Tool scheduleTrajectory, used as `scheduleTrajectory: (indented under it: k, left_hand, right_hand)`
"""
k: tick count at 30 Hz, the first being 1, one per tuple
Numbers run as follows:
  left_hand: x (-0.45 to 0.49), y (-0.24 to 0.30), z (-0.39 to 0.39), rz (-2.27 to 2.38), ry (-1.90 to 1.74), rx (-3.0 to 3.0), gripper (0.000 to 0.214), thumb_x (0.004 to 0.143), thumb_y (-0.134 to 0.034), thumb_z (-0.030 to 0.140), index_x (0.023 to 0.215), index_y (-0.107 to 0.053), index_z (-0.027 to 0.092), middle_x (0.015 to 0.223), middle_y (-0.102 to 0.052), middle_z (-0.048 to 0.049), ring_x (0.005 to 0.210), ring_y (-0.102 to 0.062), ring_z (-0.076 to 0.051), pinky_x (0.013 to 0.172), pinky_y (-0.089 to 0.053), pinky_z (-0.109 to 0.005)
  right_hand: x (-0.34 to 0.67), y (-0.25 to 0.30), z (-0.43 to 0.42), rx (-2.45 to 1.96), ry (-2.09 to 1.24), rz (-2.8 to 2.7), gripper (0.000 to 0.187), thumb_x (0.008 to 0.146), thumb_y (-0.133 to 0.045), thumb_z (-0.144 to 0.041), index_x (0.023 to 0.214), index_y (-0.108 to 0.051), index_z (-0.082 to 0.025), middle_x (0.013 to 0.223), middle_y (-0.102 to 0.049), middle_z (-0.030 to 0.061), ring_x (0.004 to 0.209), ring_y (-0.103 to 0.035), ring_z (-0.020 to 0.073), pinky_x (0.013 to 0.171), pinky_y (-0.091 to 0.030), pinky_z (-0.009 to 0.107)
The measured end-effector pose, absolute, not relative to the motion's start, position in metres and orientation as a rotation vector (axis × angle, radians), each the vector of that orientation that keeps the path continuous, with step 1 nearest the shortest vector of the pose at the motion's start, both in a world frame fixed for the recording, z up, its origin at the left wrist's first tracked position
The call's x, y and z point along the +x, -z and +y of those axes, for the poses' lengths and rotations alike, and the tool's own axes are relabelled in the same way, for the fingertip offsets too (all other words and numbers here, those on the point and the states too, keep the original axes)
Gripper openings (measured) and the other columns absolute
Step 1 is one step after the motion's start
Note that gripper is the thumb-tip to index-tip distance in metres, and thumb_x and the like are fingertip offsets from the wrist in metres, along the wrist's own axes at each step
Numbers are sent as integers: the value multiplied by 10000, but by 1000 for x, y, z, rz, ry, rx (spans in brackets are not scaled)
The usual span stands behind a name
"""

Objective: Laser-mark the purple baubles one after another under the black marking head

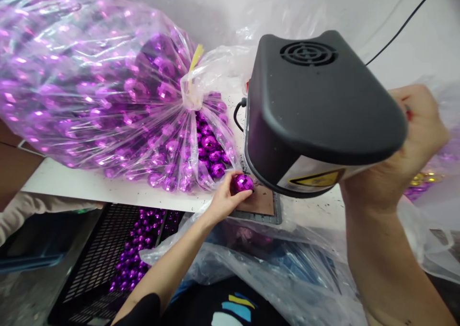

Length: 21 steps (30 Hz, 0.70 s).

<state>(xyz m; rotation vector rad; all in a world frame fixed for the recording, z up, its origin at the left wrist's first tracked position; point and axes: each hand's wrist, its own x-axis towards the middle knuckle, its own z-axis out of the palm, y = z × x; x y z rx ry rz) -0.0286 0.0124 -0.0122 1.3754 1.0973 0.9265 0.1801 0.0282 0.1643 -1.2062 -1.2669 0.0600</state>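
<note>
My left hand (pixel 227 197) is closed on a shiny purple faceted ball (pixel 244 182), thumb and fingers around its sides. It holds the ball over a brown pad (pixel 257 200) with a grey rim, at the near left side of a black machine (pixel 323 105). That machine has a round vent on top and a yellow warning label. At its right side is my right hand (pixel 413 129), fingers curled; the machine's body hides what they grip. Left of the machine, a tied clear plastic bag (pixel 89 86) bulges with purple balls, and more balls (pixel 212 148) show through an opening near my left hand.
A black plastic crate (pixel 89 259) with small purple balls stands below the edge of the white table (pixel 132 192). Clear plastic sheeting (pixel 287 273) covers my lap. Another person's sleeve (pixel 28 211) reaches in at left. A black cable (pixel 406 24) runs behind the machine.
</note>
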Motion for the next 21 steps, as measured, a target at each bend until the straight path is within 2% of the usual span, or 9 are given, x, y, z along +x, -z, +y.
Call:
scheduleTrajectory:
  k: [4,11,16,21]
  left_hand:
    - [-20,18,8,1205,-902,1737,504,836,-734,362,1282,-555,210,1201,-691,-107,1093,-662,-278,1003,-510,-472]
    - [-12,20,-1,1220,-886,2187,436,911,-649,289,1331,-555,217,1331,-633,-129,1257,-581,-293,1080,-461,-473]
    - [-7,25,-8,1287,-898,2117,483,904,-637,250,1371,-522,213,1363,-603,-142,1288,-545,-309,1081,-435,-492]
    - [-11,18,1,1233,-900,1927,418,912,-629,312,1312,-554,213,1298,-647,-123,1243,-579,-303,1089,-416,-520]
  right_hand:
    - [179,-164,29,-1214,53,-1262,350,944,-494,-434,821,-557,-113,696,-423,-5,693,-391,1,599,-259,152]
    - [180,-164,28,-1192,21,-1273,435,942,-482,-524,826,-549,-110,696,-409,-6,655,-375,-10,574,-258,144]
    - [180,-163,27,-1194,17,-1271,470,938,-472,-563,836,-551,-111,701,-418,-5,649,-400,-9,578,-279,156]
    - [179,-162,28,-1142,-69,-1283,415,951,-465,-511,847,-525,-114,635,-392,-29,565,-369,-26,540,-259,137]
